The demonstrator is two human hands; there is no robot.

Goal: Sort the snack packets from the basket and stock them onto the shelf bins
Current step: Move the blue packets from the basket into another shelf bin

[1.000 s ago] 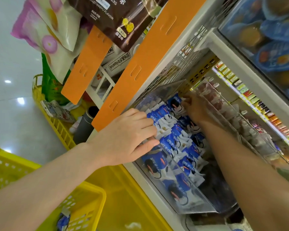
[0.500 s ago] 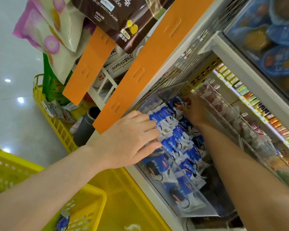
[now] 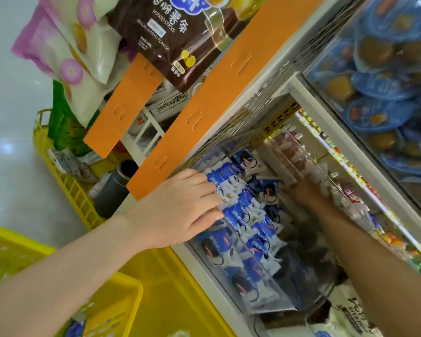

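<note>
Left hand (image 3: 180, 210), fingers straight and close together, presses flat on the blue-white packets (image 3: 243, 210) ranked in the clear bin (image 3: 277, 300). Right hand (image 3: 301, 193), at 2 o'clock from the left, is deeper in the bin. It is shadowed, so its grip cannot be told. Yellow basket (image 3: 122, 295) sits at 7 o'clock.

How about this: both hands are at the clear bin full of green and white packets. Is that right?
Almost. The head view shows the packets in the clear bin are blue and white, not green and white. Both hands are at it: the left hand rests on the packets and the right hand reaches farther back.
</note>
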